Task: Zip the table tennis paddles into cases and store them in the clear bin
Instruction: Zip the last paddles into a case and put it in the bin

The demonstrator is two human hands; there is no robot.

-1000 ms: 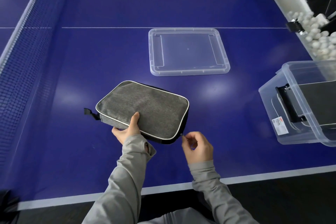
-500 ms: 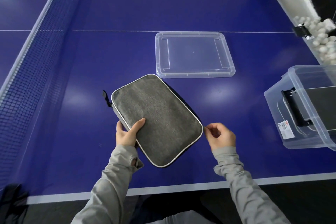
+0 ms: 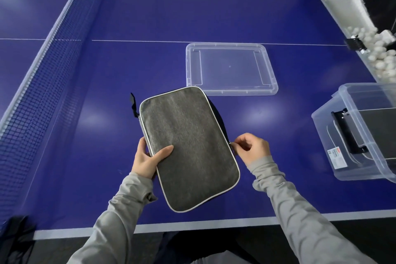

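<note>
A grey fabric paddle case (image 3: 188,146) with white piping lies on the blue table, its long side pointing away from me. My left hand (image 3: 147,158) grips its left edge, thumb on top. My right hand (image 3: 250,148) pinches the small zipper pull (image 3: 230,143) on the case's right edge. A black loop (image 3: 134,105) hangs off the far left corner. The clear bin (image 3: 351,135) stands at the right with another dark case (image 3: 377,135) inside. No paddle is visible.
The bin's clear lid (image 3: 230,68) lies flat just beyond the case. The net (image 3: 42,75) runs along the left. A white trough of white balls (image 3: 379,53) sits at the far right. The table's white front edge (image 3: 192,224) is close to me.
The case has turned clockwise, from lying crosswise to pointing away from me. My right hand has travelled with the zipper pull from the near corner up along the right edge.
</note>
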